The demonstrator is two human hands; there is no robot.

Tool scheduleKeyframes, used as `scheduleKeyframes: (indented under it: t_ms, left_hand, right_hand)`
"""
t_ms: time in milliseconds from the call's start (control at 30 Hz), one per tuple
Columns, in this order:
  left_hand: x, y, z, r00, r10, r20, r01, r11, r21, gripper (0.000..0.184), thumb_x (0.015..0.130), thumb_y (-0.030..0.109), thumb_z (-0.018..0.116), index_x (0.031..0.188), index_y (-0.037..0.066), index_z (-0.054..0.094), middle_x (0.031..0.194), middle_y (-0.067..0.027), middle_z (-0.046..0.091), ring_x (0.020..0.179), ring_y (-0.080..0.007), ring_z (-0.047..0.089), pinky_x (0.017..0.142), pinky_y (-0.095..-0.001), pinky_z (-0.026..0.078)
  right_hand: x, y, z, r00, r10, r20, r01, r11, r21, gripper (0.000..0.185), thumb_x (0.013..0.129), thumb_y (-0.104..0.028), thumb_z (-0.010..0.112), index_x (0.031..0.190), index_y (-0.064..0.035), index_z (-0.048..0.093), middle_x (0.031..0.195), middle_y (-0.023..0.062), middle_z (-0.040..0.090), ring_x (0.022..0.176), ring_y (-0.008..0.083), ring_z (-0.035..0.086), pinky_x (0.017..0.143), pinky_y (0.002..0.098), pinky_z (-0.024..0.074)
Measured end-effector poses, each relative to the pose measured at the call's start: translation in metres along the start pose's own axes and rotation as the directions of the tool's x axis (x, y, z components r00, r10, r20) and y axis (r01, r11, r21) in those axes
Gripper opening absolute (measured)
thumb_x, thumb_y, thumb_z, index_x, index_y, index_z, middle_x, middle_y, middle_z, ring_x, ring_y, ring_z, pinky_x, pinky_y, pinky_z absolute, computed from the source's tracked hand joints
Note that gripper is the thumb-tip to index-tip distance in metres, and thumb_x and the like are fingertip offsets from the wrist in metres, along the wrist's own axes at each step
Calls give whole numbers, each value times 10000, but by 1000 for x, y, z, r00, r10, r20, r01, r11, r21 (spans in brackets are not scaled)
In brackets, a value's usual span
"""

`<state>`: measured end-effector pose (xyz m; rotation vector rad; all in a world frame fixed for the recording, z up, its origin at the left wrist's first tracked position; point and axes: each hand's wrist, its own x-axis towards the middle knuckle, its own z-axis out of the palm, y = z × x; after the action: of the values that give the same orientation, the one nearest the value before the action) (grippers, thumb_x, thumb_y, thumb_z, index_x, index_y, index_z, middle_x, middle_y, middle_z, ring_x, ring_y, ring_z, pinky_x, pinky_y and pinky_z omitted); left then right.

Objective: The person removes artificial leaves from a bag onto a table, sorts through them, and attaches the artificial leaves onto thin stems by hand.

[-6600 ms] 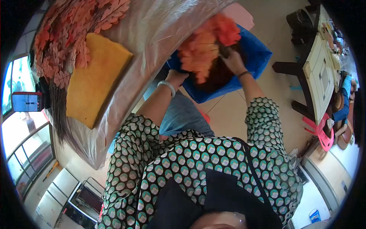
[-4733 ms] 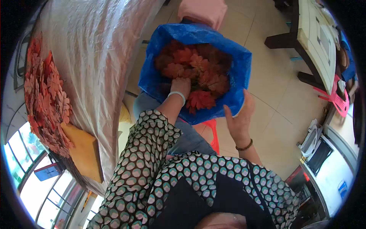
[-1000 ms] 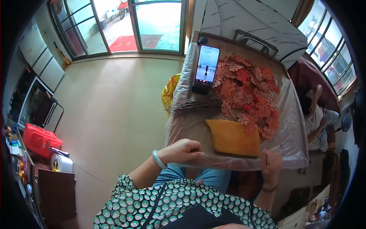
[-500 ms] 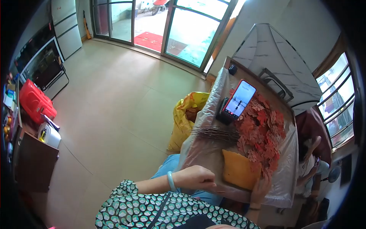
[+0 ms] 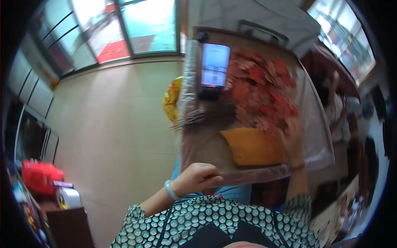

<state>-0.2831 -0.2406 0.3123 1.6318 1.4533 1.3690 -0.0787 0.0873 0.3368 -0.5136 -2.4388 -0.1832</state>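
Note:
My left hand [image 5: 200, 177], with a pale bangle at its wrist, is by the table's near edge. Its fingers are curled with the thumb pressed against them; what they hold, if anything, is hidden. My right hand [image 5: 292, 134] reaches to the near right edge of a heap of red artificial leaves [image 5: 258, 89], beside an orange-yellow pad [image 5: 256, 148]. Motion smears its fingers, so its grip is unclear. Left of the pad lies a bundle of thin dark stems [image 5: 192, 120], sticking out past the table's left edge.
A lit phone [image 5: 215, 66] leans on a dark stand on the plastic-covered table [image 5: 320, 136]. A yellow bag [image 5: 171, 99] stands on the floor left of the table. Another person [image 5: 337, 105] sits at the right. A red case [image 5: 41, 175] is at far left.
The view has swung to the right and down, shifting the table left and up in view. My right hand has moved from the pad's near right corner up to the leaves. My left hand stays curled.

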Motion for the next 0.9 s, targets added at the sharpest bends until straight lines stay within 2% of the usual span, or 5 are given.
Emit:
scheduleKeyframes:
  t_ms: [200, 367, 567, 700, 900]
  left_hand:
    - [12, 6, -11, 992, -93, 88, 96, 995, -30, 116, 828, 86, 676, 773, 23, 595, 626, -118, 509, 554, -281, 517, 517, -380, 395]
    - [22, 9, -8, 972, -234, 3, 234, 972, 23, 117, 796, 78, 693, 738, 43, 598, 612, -98, 506, 553, -274, 534, 524, -379, 431]
    - [17, 1, 2, 954, -293, 70, 267, 930, 252, 143, 768, 153, 724, 736, 62, 619, 642, -89, 569, 589, -264, 586, 542, -372, 470]
    - [28, 7, 6, 905, -425, 10, 414, 886, 209, 154, 794, 173, 693, 737, 51, 617, 659, -105, 584, 610, -292, 597, 561, -382, 479]
    - [49, 25, 3, 826, -564, -3, 557, 814, 164, 176, 814, 178, 673, 738, 34, 606, 656, -123, 567, 599, -308, 572, 547, -396, 458]
  right_hand:
    - [136, 45, 54, 896, 17, 444, -50, 997, 61, 1102, 557, -439, 835, 1466, -181, 270, 1481, 188, 308, 1381, 393, 260, 1092, 575, 245]
    - [206, 32, 119, 825, -39, 564, 64, 998, -24, 1140, 556, -410, 837, 1493, -257, 206, 1525, 185, 229, 1399, 435, 203, 1091, 616, 228]
    - [218, 55, 142, 670, -22, 742, -70, 993, 93, 935, 631, -283, 821, 1433, -226, 345, 1450, 152, 353, 1256, 381, 425, 968, 559, 415]
    - [195, 76, 158, 867, -144, 476, 33, 972, 234, 452, 771, -109, 623, 1213, -156, 545, 1203, 99, 560, 1006, 303, 545, 783, 420, 507]
    - [191, 71, 88, 941, -145, 305, 111, 986, 126, 346, 762, -102, 575, 1105, -147, 581, 1105, 98, 591, 910, 266, 555, 694, 383, 503]
